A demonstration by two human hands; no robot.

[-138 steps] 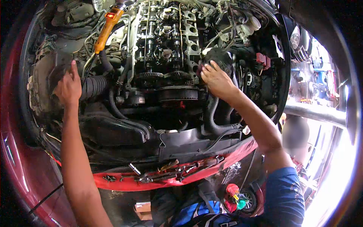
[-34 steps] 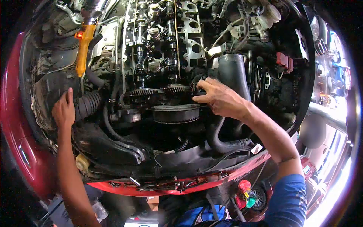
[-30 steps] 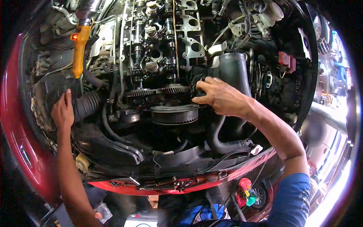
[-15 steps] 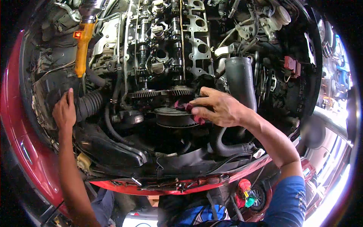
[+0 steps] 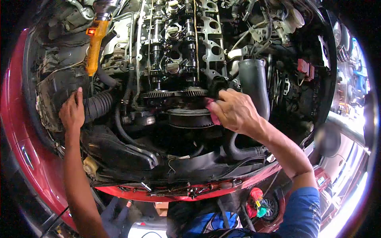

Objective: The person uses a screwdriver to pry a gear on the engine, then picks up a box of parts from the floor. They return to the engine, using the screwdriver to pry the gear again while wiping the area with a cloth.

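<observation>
In the head view, my right hand (image 5: 239,112) is closed round a crumpled pink rag (image 5: 213,111). The rag is at the right end of a dark round pulley (image 5: 190,119), at the front of the opened engine. Just behind the pulley are two toothed camshaft gears (image 5: 158,94). My left hand (image 5: 73,112) lies on a black housing (image 5: 51,95) with its fingers stretched out, beside a ribbed black air hose (image 5: 99,106). Nothing shows in that hand. The fingertips of my right hand are partly hidden behind its knuckles.
A lit-switch yellow work light (image 5: 95,51) hangs at the upper left. The exposed camshafts (image 5: 158,51) run away from me. A wide black pipe (image 5: 253,87) stands right of my right hand. Several tools lie along the red front edge (image 5: 131,191). Another person's legs (image 5: 115,212) show below.
My right hand has drawn the rag rightward, off the middle of the pulley to its right end. The view has shifted slightly. My left hand stays by the ribbed hose.
</observation>
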